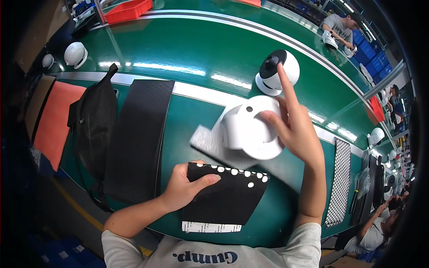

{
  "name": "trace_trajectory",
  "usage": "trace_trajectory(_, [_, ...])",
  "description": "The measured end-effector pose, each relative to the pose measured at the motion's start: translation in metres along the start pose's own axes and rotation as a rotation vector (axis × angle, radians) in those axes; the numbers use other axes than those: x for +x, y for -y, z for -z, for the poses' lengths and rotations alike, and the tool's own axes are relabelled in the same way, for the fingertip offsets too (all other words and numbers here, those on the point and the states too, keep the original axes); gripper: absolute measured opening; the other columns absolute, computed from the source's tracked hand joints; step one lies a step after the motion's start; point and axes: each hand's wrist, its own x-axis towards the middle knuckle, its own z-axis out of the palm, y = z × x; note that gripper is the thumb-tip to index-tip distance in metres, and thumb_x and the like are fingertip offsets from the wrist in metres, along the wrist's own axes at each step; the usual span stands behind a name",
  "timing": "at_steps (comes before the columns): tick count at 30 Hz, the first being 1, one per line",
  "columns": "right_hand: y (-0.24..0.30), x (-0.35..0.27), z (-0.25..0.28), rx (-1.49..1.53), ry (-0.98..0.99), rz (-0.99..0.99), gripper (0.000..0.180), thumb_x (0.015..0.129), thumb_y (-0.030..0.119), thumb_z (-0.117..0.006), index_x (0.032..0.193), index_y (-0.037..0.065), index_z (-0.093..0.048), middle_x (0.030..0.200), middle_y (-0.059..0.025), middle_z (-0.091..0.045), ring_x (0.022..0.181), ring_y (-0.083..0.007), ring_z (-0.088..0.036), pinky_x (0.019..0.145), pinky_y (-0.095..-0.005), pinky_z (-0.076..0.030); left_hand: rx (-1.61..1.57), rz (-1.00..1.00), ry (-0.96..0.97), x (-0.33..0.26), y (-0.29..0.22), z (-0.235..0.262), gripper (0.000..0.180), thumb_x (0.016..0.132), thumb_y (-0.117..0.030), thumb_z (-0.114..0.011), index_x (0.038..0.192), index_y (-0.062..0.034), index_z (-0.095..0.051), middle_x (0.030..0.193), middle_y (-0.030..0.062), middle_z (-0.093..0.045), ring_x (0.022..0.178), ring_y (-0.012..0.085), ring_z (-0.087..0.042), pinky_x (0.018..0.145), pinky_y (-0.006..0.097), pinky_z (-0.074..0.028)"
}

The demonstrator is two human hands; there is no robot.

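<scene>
1. Down at the near edge of the green workbench (187,58), the left hand (185,187) lies on a black sheet dotted with small white round stickers (230,196), thumb pressed flat on top, fingers curled at its edge, likely pinning it in place.
2. Up right, the right hand (297,129) grips a white rounded plastic housing (250,129), thumb against its side, forefinger sticking straight up, tilted as if for inspection.
3. Behind it, a white dome camera with a black face (277,71) stands on the conveyor.
4. Far left, a black mesh bag (94,125) rests beside a black foam mat (138,138).
</scene>
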Motion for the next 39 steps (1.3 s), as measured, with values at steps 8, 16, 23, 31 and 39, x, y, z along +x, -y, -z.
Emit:
trace_trajectory(8, [-0.004, -0.024, 0.011, 0.652, -0.021, 0.083, 0.011, 0.083, 0.003, -0.050, 0.093, -0.002, -0.047, 0.099, -0.0132, -0.056, 0.092, -0.0151, -0.053, 0.081, -0.0262, -0.042, 0.057, 0.005, 0.089, -0.007, -0.011, -0.005, 0.015, 0.075, -0.014, -0.066, 0.076, -0.0002, -0.059, 0.063, -0.0019, -0.055, 0.060, 0.0023, -0.047, 0.052, 0.018, -0.037])
trace_trajectory(16, [-0.012, -0.029, 0.002, 0.537, -0.022, -0.005, 0.009, 0.082, 0.004, -0.053, 0.084, -0.004, -0.055, 0.091, -0.0094, -0.058, 0.082, -0.0104, -0.054, 0.074, -0.0224, -0.044, 0.104, -0.039, 0.093, -0.005, -0.006, -0.002, 0.014, 0.075, -0.013, -0.066, 0.074, -0.0005, -0.059, 0.062, -0.0026, -0.053, 0.058, 0.0020, -0.045, 0.051, 0.019, -0.035])
trace_trajectory(23, [-0.006, -0.034, 0.008, 0.331, -0.013, 0.076, 0.006, 0.078, 0.001, -0.055, 0.082, -0.004, -0.056, 0.088, -0.0119, -0.059, 0.076, -0.0141, -0.058, 0.069, -0.0251, -0.047, 0.107, -0.028, 0.096, -0.007, -0.007, -0.002, 0.012, 0.075, -0.011, -0.066, 0.075, -0.0003, -0.059, 0.063, -0.0021, -0.054, 0.059, 0.0023, -0.045, 0.052, 0.019, -0.036])
trace_trajectory(31, [0.003, -0.052, 0.004, -0.552, -0.084, 0.308, 0.051, 0.071, 0.029, -0.061, 0.111, 0.000, -0.049, 0.109, -0.0165, -0.050, 0.096, -0.0315, -0.050, 0.080, -0.0351, -0.042, 0.115, -0.104, 0.054, -0.010, -0.016, -0.004, 0.013, 0.071, -0.007, -0.068, 0.074, 0.0010, -0.059, 0.065, 0.0014, -0.059, 0.060, 0.0033, -0.051, 0.053, 0.018, -0.040])
trace_trajectory(39, [0.042, -0.079, 0.007, -0.314, 0.036, 0.457, 0.053, 0.062, 0.032, -0.070, 0.098, -0.002, -0.054, 0.081, -0.0085, -0.057, 0.068, -0.0211, -0.054, 0.058, -0.0306, -0.038, 0.360, -0.434, 0.001, -0.019, -0.018, 0.002, 0.017, 0.065, -0.007, -0.074, 0.072, -0.0004, -0.059, 0.059, 0.0063, -0.060, 0.050, 0.0086, -0.057, 0.046, 0.020, -0.042])
